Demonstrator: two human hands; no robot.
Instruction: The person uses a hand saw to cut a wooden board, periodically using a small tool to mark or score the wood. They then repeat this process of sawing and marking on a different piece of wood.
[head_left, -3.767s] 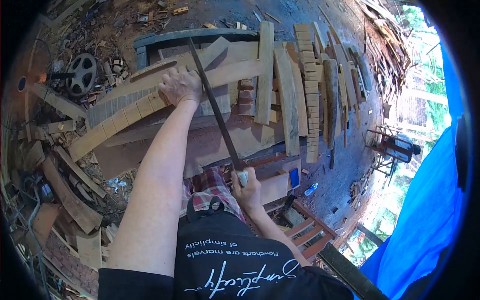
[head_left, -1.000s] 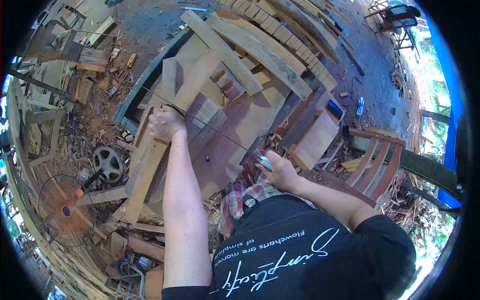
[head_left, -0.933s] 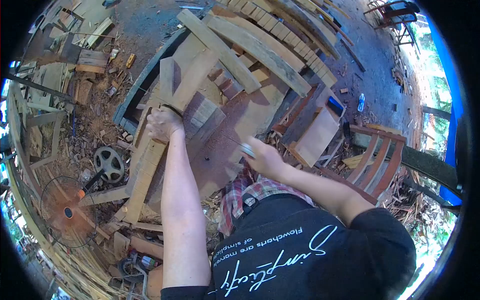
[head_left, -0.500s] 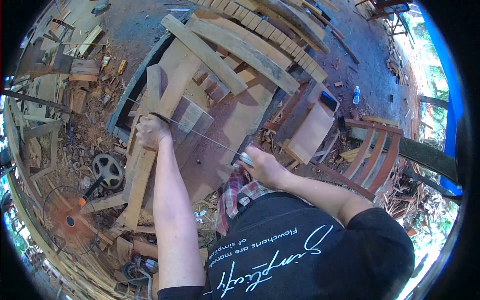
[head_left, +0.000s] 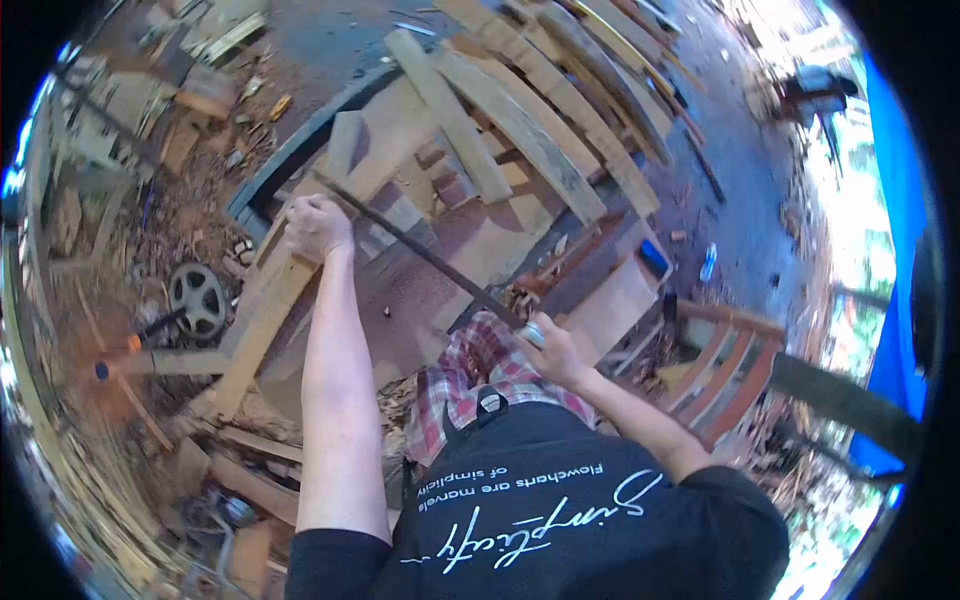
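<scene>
My right hand (head_left: 553,350) is closed on the pale handle of a long, thin saw (head_left: 425,255). The dark blade slants up and left, its far end just above my left hand (head_left: 318,228). My left hand is closed over the upper end of a pale wooden piece (head_left: 262,325), with the fingers curled on it. Whether the blade touches the wood cannot be made out. A small wooden block (head_left: 345,143) stands beyond my left hand, inside the dark edge of the bench (head_left: 300,140).
Long curved boards (head_left: 520,125) lie across the far side. A slatted wooden chair part (head_left: 720,375) and a phone (head_left: 654,258) are at the right. A blurred fan (head_left: 102,371), a spoked wheel (head_left: 200,302) and wood scraps are at the left.
The view has shifted and turned. My right hand has moved down and right, away from my left hand, drawing the saw back. The blade now shows its broader side. My left hand still grips the wood.
</scene>
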